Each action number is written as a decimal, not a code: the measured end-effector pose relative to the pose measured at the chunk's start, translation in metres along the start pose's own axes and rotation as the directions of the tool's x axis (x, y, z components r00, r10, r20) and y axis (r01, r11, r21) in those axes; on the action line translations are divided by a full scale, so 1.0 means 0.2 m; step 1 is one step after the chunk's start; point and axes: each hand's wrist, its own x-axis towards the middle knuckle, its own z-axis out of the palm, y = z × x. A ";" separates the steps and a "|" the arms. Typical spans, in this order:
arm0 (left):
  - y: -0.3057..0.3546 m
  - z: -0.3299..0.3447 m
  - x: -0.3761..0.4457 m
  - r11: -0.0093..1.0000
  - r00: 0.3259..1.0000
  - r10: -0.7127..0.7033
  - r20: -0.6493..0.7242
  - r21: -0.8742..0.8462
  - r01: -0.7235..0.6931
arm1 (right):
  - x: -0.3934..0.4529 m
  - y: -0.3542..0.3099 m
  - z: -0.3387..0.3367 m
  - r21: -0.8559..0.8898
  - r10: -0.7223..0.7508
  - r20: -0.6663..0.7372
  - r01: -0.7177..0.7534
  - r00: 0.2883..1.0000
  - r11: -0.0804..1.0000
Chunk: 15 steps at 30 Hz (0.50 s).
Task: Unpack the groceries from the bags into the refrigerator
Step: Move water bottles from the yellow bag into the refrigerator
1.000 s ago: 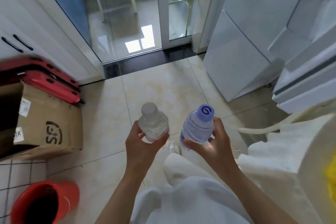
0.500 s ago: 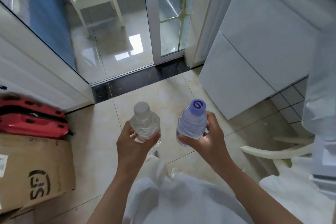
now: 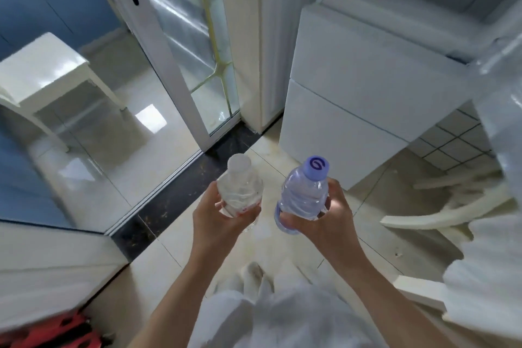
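My left hand (image 3: 219, 216) grips a clear water bottle with a white cap (image 3: 240, 189), held upright in front of me. My right hand (image 3: 324, 220) grips a bluish water bottle with a purple cap (image 3: 306, 195), also upright, just to the right of the first. The white refrigerator (image 3: 361, 93) stands ahead at the upper right, its lower doors closed and its upper compartment open. Its open door (image 3: 502, 110) juts in at the right edge.
A sliding glass door (image 3: 175, 70) stands ahead on the left, with a white table (image 3: 42, 65) behind the glass. A white chair (image 3: 440, 215) and white bags (image 3: 485, 277) are at the right. A red folded object (image 3: 56, 333) lies at the bottom left.
The view has swung up and to the right, toward the refrigerator. The cardboard box and red bucket have left the frame. Both hands keep hold of their bottles.
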 end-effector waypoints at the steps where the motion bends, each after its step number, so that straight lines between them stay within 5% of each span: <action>1: 0.02 0.01 0.08 1.000 1.000 0.012 0.024 0.007 -0.012 | 0.05 -0.02 0.01 -0.023 -0.004 -0.044 0.003 0.999 1.000; 15: 0.50 0.53 1.09 0.985 0.964 0.172 0.203 -0.038 -0.167 | 0.89 -0.30 -0.39 0.045 -0.049 -0.396 0.072 0.917 0.996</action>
